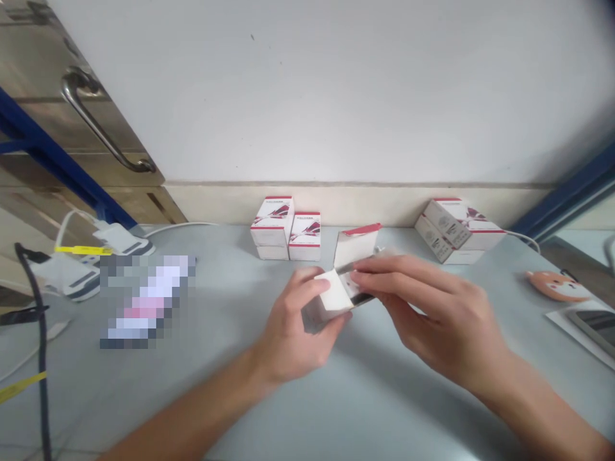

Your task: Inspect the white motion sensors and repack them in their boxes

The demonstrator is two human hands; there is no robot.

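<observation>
A small white carton with red trim (348,269), its top flap standing open, is held over the middle of the grey table (365,397). My left hand (295,326) wraps round the carton's lower end. My right hand (427,307) comes in from the right, its fingers pinched at the carton's open mouth on something dark that I cannot make out. Both forearms reach in from the bottom of the view.
Two closed white-and-red boxes (286,228) stand side by side at the back by the wall. More of them lie stacked and tilted (456,230) at the back right. A white scanner with cables (72,269) sits left, an orange fox-shaped item (557,286) right.
</observation>
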